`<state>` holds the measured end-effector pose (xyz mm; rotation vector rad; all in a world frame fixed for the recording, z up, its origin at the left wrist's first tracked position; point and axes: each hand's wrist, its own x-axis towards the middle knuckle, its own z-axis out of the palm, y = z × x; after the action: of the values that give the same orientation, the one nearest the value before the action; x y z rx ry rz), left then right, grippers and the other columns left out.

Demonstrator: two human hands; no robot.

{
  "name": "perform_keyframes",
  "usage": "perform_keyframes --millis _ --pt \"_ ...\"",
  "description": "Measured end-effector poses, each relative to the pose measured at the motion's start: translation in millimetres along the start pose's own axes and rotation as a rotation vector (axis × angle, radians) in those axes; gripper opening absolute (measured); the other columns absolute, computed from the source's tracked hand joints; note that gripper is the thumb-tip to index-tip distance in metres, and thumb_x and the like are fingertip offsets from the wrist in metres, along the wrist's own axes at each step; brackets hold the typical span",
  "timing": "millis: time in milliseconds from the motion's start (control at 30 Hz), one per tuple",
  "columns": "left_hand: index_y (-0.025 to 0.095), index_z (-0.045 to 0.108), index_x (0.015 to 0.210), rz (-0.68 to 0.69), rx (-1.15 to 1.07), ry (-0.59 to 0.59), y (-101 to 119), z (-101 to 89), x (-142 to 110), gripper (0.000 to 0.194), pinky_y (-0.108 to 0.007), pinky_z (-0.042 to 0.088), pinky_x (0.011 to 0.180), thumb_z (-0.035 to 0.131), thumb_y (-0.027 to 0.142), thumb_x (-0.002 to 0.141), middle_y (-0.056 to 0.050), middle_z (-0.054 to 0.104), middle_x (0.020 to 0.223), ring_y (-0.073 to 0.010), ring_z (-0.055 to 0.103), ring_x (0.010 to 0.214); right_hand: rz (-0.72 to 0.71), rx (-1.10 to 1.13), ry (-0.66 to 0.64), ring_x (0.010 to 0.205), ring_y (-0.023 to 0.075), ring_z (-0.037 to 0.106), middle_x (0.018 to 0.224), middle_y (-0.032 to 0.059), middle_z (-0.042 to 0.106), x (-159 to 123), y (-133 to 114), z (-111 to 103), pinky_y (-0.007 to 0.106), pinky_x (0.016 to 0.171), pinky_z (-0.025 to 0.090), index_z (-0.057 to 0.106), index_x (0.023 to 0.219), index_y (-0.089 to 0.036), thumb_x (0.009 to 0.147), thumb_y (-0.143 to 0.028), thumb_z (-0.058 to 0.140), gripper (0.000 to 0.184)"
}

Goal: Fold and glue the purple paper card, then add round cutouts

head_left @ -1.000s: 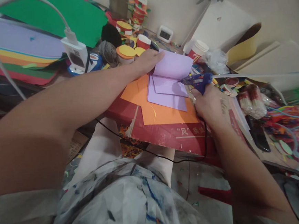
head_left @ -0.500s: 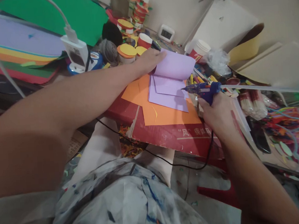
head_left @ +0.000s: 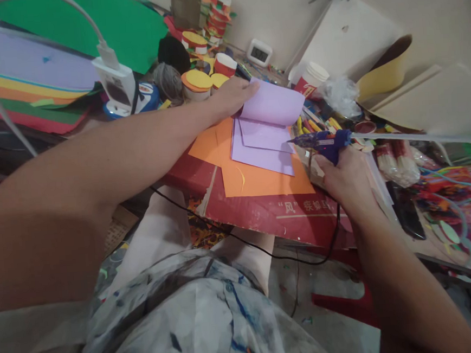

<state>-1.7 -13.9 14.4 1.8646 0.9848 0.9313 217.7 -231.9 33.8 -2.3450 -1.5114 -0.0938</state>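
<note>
My left hand (head_left: 237,95) grips the upper left corner of a purple paper flap (head_left: 272,103) and holds it raised. Below the flap lie more layers of purple paper (head_left: 258,153), on top of orange paper sheets (head_left: 269,186). My right hand (head_left: 349,175) is closed around the handle of a blue hot glue gun (head_left: 326,142), and a long clear glue stick (head_left: 420,137) sticks out of its back. The gun's nozzle points left at the right side of the purple paper; whether it touches is hard to tell.
A red box board (head_left: 263,218) lies under the paper. Behind stand paper cups with yellow tops (head_left: 196,83) and a small white clock (head_left: 259,53). A white plug adapter (head_left: 116,85) is at left. The gun's black cord (head_left: 240,241) loops across my lap.
The glue gun has shifted very slightly to the right against the paper. My left hand keeps the flap raised in much the same position, while the whole view has moved slightly.
</note>
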Motion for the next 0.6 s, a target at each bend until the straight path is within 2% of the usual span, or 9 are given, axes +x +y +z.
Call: perform_keyframes --millis 233,433,500,600 --pt "0.025 0.034 0.054 -0.008 0.032 0.012 -1.3 -0.9 3.3 0.059 -0.041 0.023 0.071 0.052 0.037 0.109 -0.001 0.041 0.065 -0.0173 0.034 0.072 0.031 -0.022 0.081 0.11 0.0438 0.072 0.117 0.0272 0.078 20.2 -11.8 9.4 0.054 0.095 0.055 0.074 0.125 -0.015 0.092 -0.044 0.062 0.045" --pt "0.025 0.034 0.056 -0.005 0.016 -0.003 1.3 -0.9 0.0 0.058 -0.04 0.022 0.069 0.051 0.038 0.111 -0.001 0.039 0.068 -0.0162 0.032 0.072 -0.031 -0.045 0.009 0.116 0.0451 0.071 0.121 0.0249 0.077 -5.7 7.0 -6.1 0.058 0.097 0.054 0.071 0.129 -0.017 0.096 -0.049 0.055 0.049" --pt "0.025 0.036 0.057 -0.004 0.013 0.001 0.8 -0.3 0.0 0.058 -0.04 0.022 0.069 0.051 0.039 0.111 -0.001 0.039 0.067 -0.0158 0.031 0.073 -0.054 -0.028 0.004 0.121 0.045 0.069 0.125 0.0241 0.077 -13.3 3.1 -8.0 0.059 0.099 0.053 0.071 0.129 -0.019 0.096 -0.048 0.055 0.047" --pt "0.024 0.037 0.058 -0.005 0.01 0.003 0.1 0.0 0.1 0.057 -0.038 0.021 0.067 0.051 0.038 0.111 0.0 0.04 0.067 -0.0152 0.031 0.074 -0.085 -0.003 -0.004 0.121 0.0439 0.069 0.126 0.0246 0.076 -16.6 -15.6 -5.7 0.057 0.099 0.053 0.071 0.128 -0.019 0.096 -0.046 0.056 0.044"
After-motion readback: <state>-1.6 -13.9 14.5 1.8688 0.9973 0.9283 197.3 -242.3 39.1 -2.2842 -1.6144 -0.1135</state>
